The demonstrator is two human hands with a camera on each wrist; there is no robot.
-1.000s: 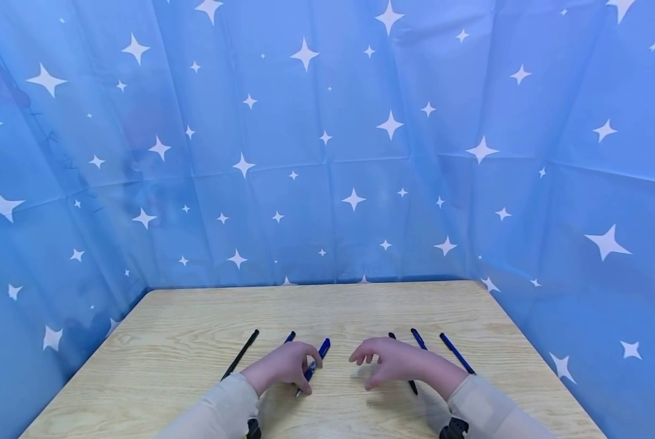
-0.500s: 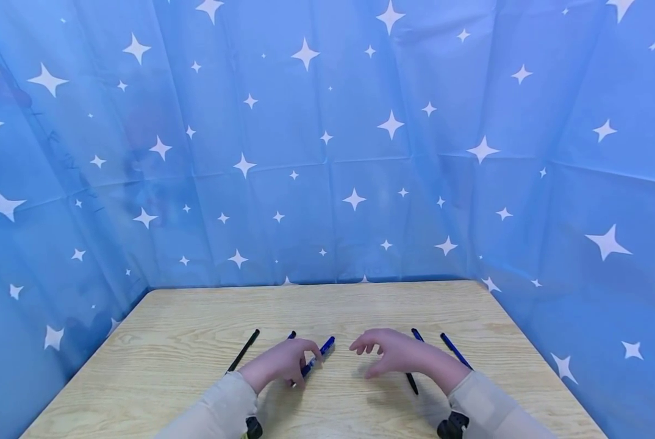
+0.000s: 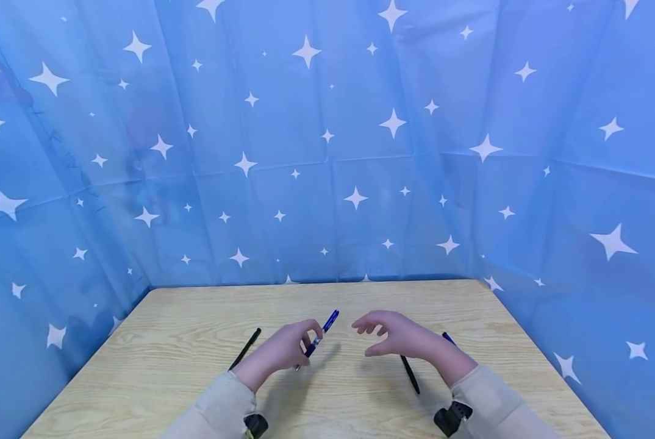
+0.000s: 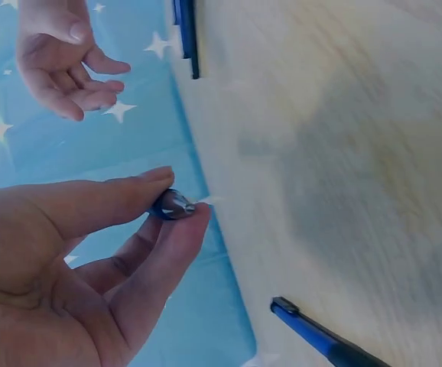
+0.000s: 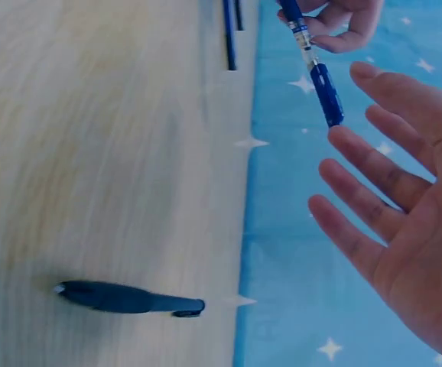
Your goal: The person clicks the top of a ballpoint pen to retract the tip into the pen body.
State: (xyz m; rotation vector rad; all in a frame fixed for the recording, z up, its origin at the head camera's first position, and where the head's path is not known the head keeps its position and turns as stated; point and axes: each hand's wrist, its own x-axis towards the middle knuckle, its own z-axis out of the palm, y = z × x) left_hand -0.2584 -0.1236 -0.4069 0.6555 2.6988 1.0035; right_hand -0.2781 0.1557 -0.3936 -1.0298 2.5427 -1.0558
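A blue pen (image 3: 332, 321) with a clear middle section is held above the table, tilted, between the thumb and fingers of my left hand (image 3: 283, 350). Its pointed metal tip (image 4: 181, 207) faces the left wrist camera. To the right, my right hand (image 3: 401, 334) hovers with fingers spread and the palm turned toward the pen. In the right wrist view, the pen's blue end (image 5: 327, 95) appears close to the fingertips of that hand (image 5: 424, 206); in the head view a gap separates them. Beneath my right forearm lies a black pen (image 3: 410, 374), partly hidden.
On the wooden table (image 3: 196, 317), another black pen (image 3: 245, 349) lies left of my left hand. A blue pen (image 4: 313, 332) lies below that hand. Farther right, a blue pen (image 3: 449, 338) is mostly covered by my right arm. A blue star-patterned curtain (image 3: 283, 195) encloses the table.
My left hand has lifted the blue pen off the table, up and away from me. My right hand has risen slightly too, its fingers still spread.
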